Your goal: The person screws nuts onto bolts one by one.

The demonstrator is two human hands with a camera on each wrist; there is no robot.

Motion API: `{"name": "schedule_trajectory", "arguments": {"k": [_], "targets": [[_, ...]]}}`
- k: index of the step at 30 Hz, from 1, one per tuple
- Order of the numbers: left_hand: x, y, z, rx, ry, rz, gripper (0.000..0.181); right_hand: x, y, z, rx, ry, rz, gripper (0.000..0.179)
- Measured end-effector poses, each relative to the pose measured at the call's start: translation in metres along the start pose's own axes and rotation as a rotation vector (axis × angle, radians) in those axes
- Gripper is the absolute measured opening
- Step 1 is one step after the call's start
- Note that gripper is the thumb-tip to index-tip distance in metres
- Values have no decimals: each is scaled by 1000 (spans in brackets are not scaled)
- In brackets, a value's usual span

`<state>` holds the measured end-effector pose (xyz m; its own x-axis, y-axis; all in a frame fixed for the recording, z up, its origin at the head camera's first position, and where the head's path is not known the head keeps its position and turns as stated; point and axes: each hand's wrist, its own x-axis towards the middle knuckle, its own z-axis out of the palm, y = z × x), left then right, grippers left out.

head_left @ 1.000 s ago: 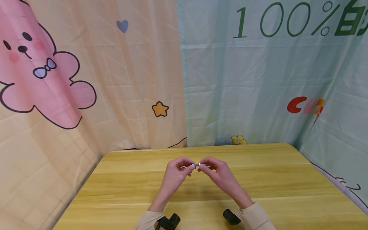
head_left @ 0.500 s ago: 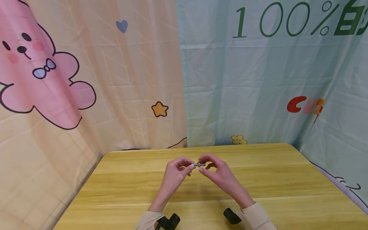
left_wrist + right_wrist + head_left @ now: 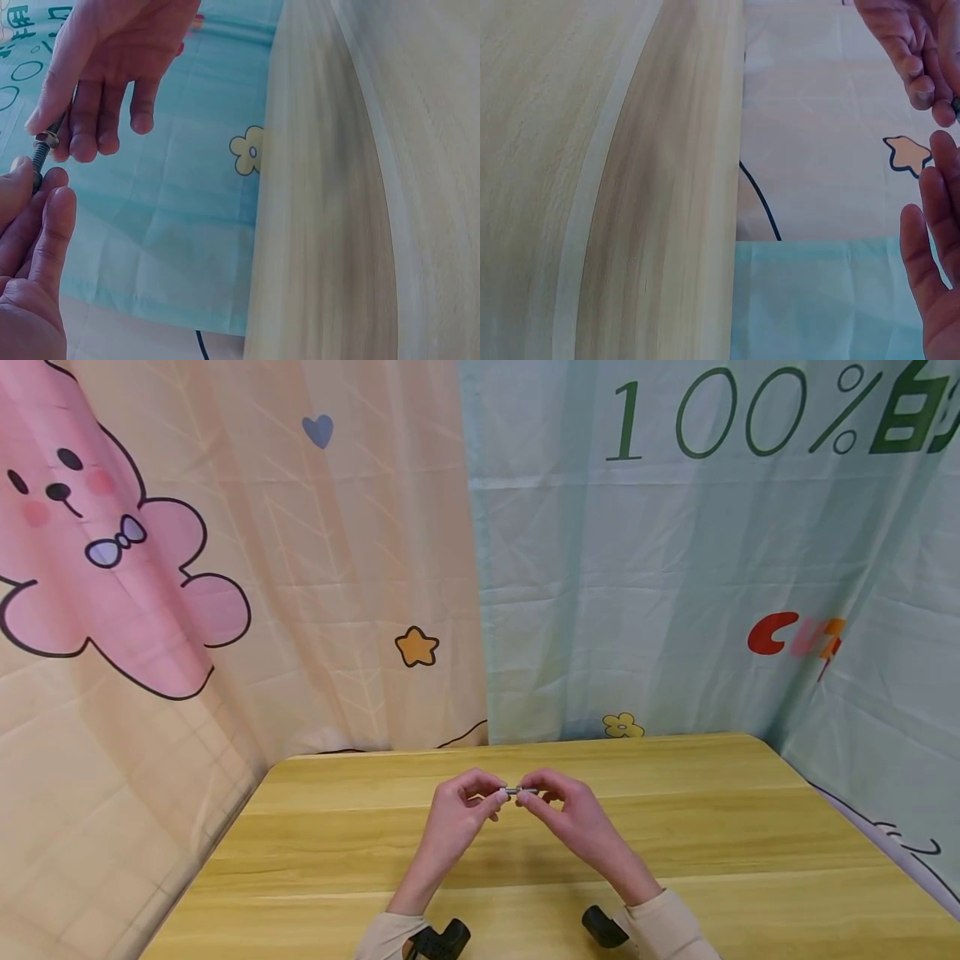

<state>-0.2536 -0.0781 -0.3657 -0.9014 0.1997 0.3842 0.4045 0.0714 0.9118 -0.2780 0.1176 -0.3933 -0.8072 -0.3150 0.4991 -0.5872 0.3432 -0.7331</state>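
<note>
A small silver bolt (image 3: 512, 791) lies level between both hands above the table, with a hex nut (image 3: 47, 139) partway along its thread. The left hand (image 3: 467, 803) pinches the bolt's head end between thumb and fingertips. From the other side the right hand (image 3: 561, 802) pinches the nut with thumb and forefinger, its other fingers loose below, as the left wrist view shows. The bolt's plain end runs on past the nut among the right fingers, partly hidden. In the right wrist view only a sliver of the bolt (image 3: 956, 106) appears at the frame edge.
The wood-grain table (image 3: 345, 852) spreads under both hands. Printed curtains (image 3: 675, 577) hang behind it and along both sides. Dark wrist cameras (image 3: 442, 938) sit at the cuffs, low over the near part of the table.
Half a second ago the right thumb and forefinger were spread off the nut, baring the bolt's end; now they have come together on it again. The left hand keeps its hold in place.
</note>
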Motion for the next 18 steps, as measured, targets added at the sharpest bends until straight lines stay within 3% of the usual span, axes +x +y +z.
{"name": "schedule_trajectory", "arguments": {"k": [5,10,18], "targets": [[-1,0,0,12,-8,2,7,-1,0,1,1,-8,33,24],[-1,-1,0,-2,-12,6,7,0,1,2,1,-1,54,18],[0,-2,0,2,-4,5,7,2,2,0,33,-12,-67,24]]}}
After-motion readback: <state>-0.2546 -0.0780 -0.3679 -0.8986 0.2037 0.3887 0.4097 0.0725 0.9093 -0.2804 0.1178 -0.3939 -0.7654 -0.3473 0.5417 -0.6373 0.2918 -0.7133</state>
